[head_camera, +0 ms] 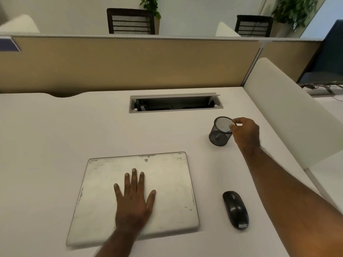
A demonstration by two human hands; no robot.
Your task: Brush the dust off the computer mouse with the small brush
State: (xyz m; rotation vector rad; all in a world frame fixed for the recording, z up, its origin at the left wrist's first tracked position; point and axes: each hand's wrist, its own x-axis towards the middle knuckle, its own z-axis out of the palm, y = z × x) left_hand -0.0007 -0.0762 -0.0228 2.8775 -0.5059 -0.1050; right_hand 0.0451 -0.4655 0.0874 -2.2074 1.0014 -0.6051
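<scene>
A black computer mouse (235, 209) lies on the white desk at the near right. Further back stands a black mesh pen cup (219, 136); a dark rounded shape shows through its mesh low down, and I cannot tell whether it is the brush. My right hand (245, 133) reaches to the cup, thumb and forefinger curled at its right rim. Whether they pinch the rim or anything inside is not clear. My left hand (134, 199) lies flat, fingers spread, on a closed silver laptop (172, 184).
An open cable tray (174, 103) is sunk into the desk (46, 145) behind the laptop. A tan partition (111, 65) closes off the back, and a white side panel (289, 112) runs along the right edge.
</scene>
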